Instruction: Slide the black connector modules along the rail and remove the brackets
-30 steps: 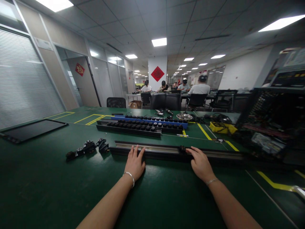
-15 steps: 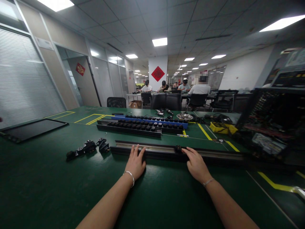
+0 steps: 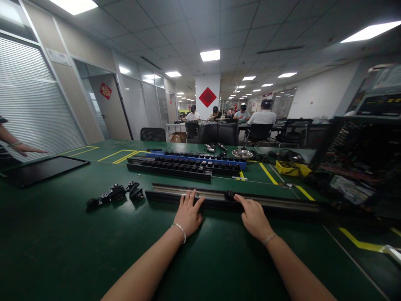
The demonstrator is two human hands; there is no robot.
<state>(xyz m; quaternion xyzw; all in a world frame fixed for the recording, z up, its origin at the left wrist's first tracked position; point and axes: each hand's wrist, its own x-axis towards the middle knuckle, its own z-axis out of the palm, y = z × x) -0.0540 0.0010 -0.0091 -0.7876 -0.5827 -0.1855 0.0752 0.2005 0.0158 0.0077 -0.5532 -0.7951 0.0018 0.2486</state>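
Black rail (image 3: 216,204) lay mid-frame, long axis left-right, right end slightly lower. Left hand (image 3: 188,213) sat on it, fingers spread, nothing gripped. Right hand (image 3: 255,218) was half-open, index tip at small black block (image 3: 229,195) on rail, no pinch visible. Loaded rails (image 3: 169,171) ran roughly parallel beyond.

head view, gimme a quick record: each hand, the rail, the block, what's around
left hand: spread over the rail
right hand: at the block, right side; contact not certain
rail: black, lying crosswise on the green table
block: black, on the rail, between the hands
left of rail: loose parts
behind rail: blue rail, bowl
far left: another person's hand near black panel
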